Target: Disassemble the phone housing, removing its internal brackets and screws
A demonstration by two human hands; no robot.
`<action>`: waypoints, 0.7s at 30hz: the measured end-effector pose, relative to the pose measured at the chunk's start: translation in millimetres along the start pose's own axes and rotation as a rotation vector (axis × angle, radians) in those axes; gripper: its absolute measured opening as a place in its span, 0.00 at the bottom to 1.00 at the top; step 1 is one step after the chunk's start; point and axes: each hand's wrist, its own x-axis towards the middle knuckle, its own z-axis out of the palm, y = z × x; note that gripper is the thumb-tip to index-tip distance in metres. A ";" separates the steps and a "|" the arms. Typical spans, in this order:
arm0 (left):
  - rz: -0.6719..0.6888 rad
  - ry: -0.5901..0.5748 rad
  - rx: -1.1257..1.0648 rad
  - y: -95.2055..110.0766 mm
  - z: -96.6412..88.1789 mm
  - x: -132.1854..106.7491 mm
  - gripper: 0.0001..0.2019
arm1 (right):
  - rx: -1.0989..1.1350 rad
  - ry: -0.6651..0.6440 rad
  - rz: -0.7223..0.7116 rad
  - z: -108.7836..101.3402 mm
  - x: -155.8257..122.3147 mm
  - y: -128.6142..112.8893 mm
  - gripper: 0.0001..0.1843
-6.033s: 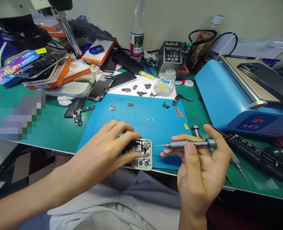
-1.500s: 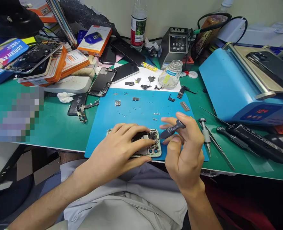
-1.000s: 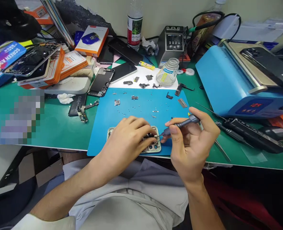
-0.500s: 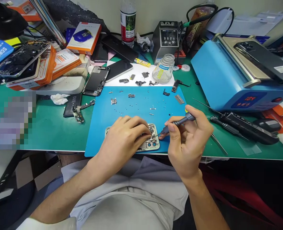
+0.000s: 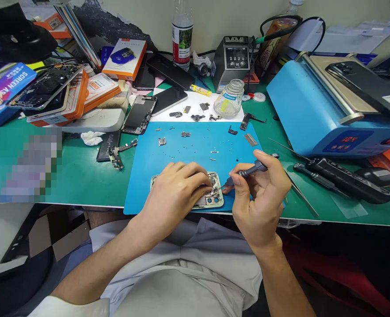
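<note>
An opened smartphone housing (image 5: 218, 199) with a pale green frame lies on a blue mat (image 5: 135, 185); its two camera rings face up. My left hand (image 5: 178, 187) covers much of it, fingers bent and thumb and fingertips closed down at the exposed inner parts. Whether a small part is pinched there is hidden. A dark grey screwdriver (image 5: 247, 171) sits in my right hand (image 5: 261, 193), thumb and fingers wrapped round its handle. Its thin shaft slants left, with the tip at the phone's insides beside my left fingertips.
Tiny screws and small metal parts (image 5: 186, 134) are scattered over the mat. Behind it stand a glass jar (image 5: 228, 99) and a soldering station (image 5: 232, 59). Tweezers (image 5: 302, 193) and a blue heating machine (image 5: 317, 114) are at right; boxes and phone parts crowd the left.
The whole view has shifted slightly, so things appear a little further right and lower. Both hands keep nearly the same pose, with the screwdriver tip still at the phone.
</note>
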 end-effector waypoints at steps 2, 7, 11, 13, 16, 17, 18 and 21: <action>0.000 0.003 0.002 -0.3 0.8 0.0 0.07 | -0.013 -0.007 -0.017 0.6 0.3 0.1 0.40; -0.001 0.013 -0.005 -0.6 1.7 0.9 0.06 | -0.030 -0.024 -0.006 1.0 0.3 0.0 0.39; -0.007 0.006 -0.004 0.0 1.1 1.0 0.07 | -0.037 -0.021 -0.022 0.4 0.5 -0.1 0.39; -0.002 0.013 -0.002 0.1 0.8 0.7 0.07 | -0.043 -0.017 -0.040 0.4 0.5 -0.1 0.39; -0.004 0.022 -0.001 0.0 0.9 0.5 0.06 | -0.058 -0.022 -0.042 0.9 0.2 -0.1 0.40; -0.004 0.023 -0.002 -0.1 1.1 0.5 0.06 | -0.068 -0.024 -0.040 1.1 0.2 -0.2 0.41; -0.003 0.024 0.000 -0.1 1.4 0.5 0.06 | -0.084 -0.022 -0.050 1.4 0.4 -0.2 0.41; 0.002 0.025 0.011 0.1 2.2 0.5 0.07 | -0.171 0.010 -0.151 2.0 2.0 -0.1 0.44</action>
